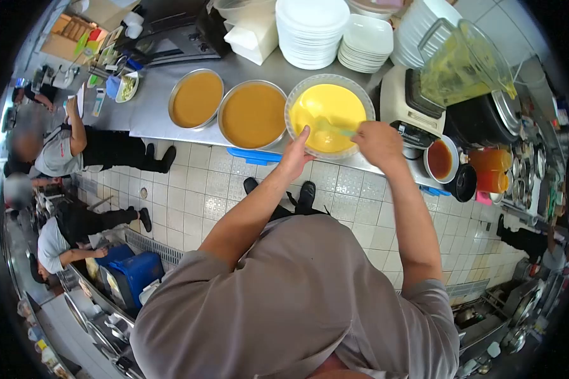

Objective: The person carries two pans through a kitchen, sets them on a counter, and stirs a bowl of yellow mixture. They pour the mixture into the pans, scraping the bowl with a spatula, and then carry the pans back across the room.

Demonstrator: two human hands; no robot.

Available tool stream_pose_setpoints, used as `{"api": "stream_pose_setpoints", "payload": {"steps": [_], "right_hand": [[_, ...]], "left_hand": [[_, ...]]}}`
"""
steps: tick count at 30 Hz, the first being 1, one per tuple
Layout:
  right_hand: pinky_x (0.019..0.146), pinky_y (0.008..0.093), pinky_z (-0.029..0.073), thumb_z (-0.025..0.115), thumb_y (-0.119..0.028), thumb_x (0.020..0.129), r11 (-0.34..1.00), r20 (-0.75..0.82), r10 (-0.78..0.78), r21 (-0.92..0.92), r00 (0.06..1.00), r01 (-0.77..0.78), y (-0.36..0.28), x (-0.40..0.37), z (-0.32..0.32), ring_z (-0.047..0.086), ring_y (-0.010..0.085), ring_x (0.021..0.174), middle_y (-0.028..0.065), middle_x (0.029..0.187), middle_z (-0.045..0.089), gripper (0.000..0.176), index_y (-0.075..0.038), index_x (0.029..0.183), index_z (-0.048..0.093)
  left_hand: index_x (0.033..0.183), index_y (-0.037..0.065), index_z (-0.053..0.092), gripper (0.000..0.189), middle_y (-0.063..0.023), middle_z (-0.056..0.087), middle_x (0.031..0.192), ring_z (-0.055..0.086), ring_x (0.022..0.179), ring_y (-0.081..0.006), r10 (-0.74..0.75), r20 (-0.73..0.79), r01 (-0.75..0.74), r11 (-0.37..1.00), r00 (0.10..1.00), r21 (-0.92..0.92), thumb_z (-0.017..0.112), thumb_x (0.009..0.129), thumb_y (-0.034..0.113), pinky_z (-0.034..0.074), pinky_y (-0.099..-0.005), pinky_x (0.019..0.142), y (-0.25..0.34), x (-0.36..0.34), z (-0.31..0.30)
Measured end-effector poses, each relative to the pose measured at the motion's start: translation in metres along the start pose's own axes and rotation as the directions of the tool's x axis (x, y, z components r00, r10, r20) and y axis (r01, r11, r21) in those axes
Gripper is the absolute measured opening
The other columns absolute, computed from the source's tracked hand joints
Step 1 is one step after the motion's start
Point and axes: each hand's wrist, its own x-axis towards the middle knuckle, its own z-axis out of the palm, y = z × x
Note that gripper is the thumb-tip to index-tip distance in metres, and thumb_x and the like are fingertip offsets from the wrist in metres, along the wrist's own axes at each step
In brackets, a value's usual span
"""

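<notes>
A clear mixing bowl [288, 121] of smooth yellow mixture [329, 101] stands near the front edge of the steel counter. My left hand [294, 156] grips its near left rim, thumb on top. In my right hand [380, 142] is the handle of a pale spatula [330, 128]; its blade lies in the mixture. My fingers hide part of the handle. Left of the bowl are two round metal pans, the nearer pan [220, 122] and the farther pan [170, 107], both filled with smooth brown mixture [253, 114].
Right of the bowl stands a blender base [411, 104] with a smeared, tilted jug [464, 63]. Beyond are a bowl of red sauce [440, 160] and orange containers [490, 169]. Stacked white plates [311, 38] line the back. People work at left [63, 148] and far right.
</notes>
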Motion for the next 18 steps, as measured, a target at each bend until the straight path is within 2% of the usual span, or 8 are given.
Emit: {"api": "stream_pose_setpoints", "payload": {"steps": [1, 3, 6, 8, 10, 13, 14, 18], "right_hand": [[0.088, 0.0530, 0.059, 0.068, -0.032, 0.093, 0.999, 0.041, 0.046, 0.008, 0.998, -0.047, 0.007, -0.006, -0.013, 0.075, 0.0395, 0.101, 0.0175, 0.105, 0.078, 0.028, -0.008, 0.103, 0.078], [0.089, 0.0527, 0.059, 0.068, -0.033, 0.094, 0.987, 0.003, 0.156, -0.028, 0.988, -0.156, 0.016, -0.009, -0.018, 0.075, 0.0396, 0.101, 0.0172, 0.108, 0.078, 0.029, -0.009, 0.107, 0.078], [0.089, 0.0518, 0.059, 0.070, -0.033, 0.093, 0.981, -0.106, 0.160, -0.089, 0.981, -0.170, 0.003, -0.005, 0.010, 0.074, 0.0391, 0.104, 0.0165, 0.109, 0.077, 0.029, -0.011, 0.111, 0.077], [0.088, 0.0517, 0.059, 0.074, -0.032, 0.092, 0.991, -0.103, 0.126, -0.031, 0.987, -0.130, 0.010, -0.011, 0.015, 0.074, 0.0390, 0.103, 0.0159, 0.110, 0.076, 0.028, -0.014, 0.113, 0.077], [0.088, 0.0523, 0.057, 0.079, -0.028, 0.089, 0.995, -0.107, 0.103, 0.029, 0.989, -0.100, 0.012, -0.026, 0.006, 0.072, 0.0396, 0.104, 0.0159, 0.112, 0.074, 0.028, -0.016, 0.115, 0.077], [0.089, 0.0515, 0.057, 0.078, -0.030, 0.090, 0.993, -0.128, 0.120, 0.028, 0.985, -0.117, 0.017, -0.047, -0.008, 0.072, 0.0388, 0.105, 0.0156, 0.111, 0.072, 0.029, -0.016, 0.115, 0.076], [0.088, 0.0511, 0.057, 0.079, -0.026, 0.090, 0.995, -0.187, 0.096, 0.051, 0.978, -0.088, 0.020, -0.052, -0.004, 0.072, 0.0388, 0.104, 0.0154, 0.109, 0.071, 0.025, -0.013, 0.111, 0.076], [0.087, 0.0493, 0.056, 0.078, -0.017, 0.089, 0.987, -0.209, 0.013, 0.156, 0.978, 0.021, 0.034, -0.069, -0.004, 0.072, 0.0393, 0.102, 0.0161, 0.109, 0.072, 0.020, -0.009, 0.107, 0.075]], "left_hand": [[0.162, 0.009, 0.039, 0.075, -0.0127, 0.051, 0.160, 0.053, 0.143, -0.0286, 0.007, 0.043, -0.009, 0.999, 0.999, 0.053, 0.054, 0.109, 0.060, 0.044, -0.0530, 0.115, -0.001, 0.005, -0.002], [0.163, 0.009, 0.038, 0.075, -0.0126, 0.049, 0.162, 0.050, 0.146, -0.0285, -0.023, 0.018, 0.021, 0.996, 1.000, 0.082, 0.052, 0.110, 0.059, 0.042, -0.0530, 0.117, -0.001, 0.005, 0.001], [0.164, 0.009, 0.036, 0.074, -0.0126, 0.048, 0.164, 0.046, 0.149, -0.0287, -0.031, -0.022, 0.034, 0.991, 0.999, 0.133, 0.049, 0.112, 0.059, 0.039, -0.0536, 0.120, -0.010, 0.005, 0.013], [0.164, 0.009, 0.036, 0.073, -0.0126, 0.047, 0.164, 0.045, 0.151, -0.0291, -0.016, -0.062, 0.025, 0.990, 0.998, 0.139, 0.047, 0.112, 0.059, 0.037, -0.0541, 0.122, -0.020, 0.007, 0.016], [0.165, 0.010, 0.036, 0.075, -0.0129, 0.046, 0.165, 0.043, 0.153, -0.0313, 0.218, 0.126, -0.175, 0.942, 0.968, -0.288, 0.046, 0.111, 0.061, 0.035, -0.0549, 0.124, -0.025, 0.012, 0.017], [0.165, 0.011, 0.035, 0.075, -0.0123, 0.046, 0.166, 0.042, 0.154, -0.0328, 0.250, 0.198, -0.145, 0.891, 0.948, -0.431, 0.045, 0.111, 0.061, 0.034, -0.0557, 0.125, -0.006, 0.001, 0.016], [0.165, 0.011, 0.035, 0.075, -0.0123, 0.046, 0.166, 0.042, 0.154, -0.0328, 0.252, 0.197, -0.147, 0.891, 0.947, -0.430, 0.045, 0.111, 0.061, 0.034, -0.0557, 0.125, -0.002, -0.002, 0.016], [0.164, 0.009, 0.036, 0.069, -0.0125, 0.046, 0.166, 0.043, 0.153, -0.0327, 0.182, 0.251, -0.047, 0.885, 0.951, -0.464, 0.043, 0.113, 0.056, 0.034, -0.0542, 0.126, -0.001, -0.025, 0.009]]}}
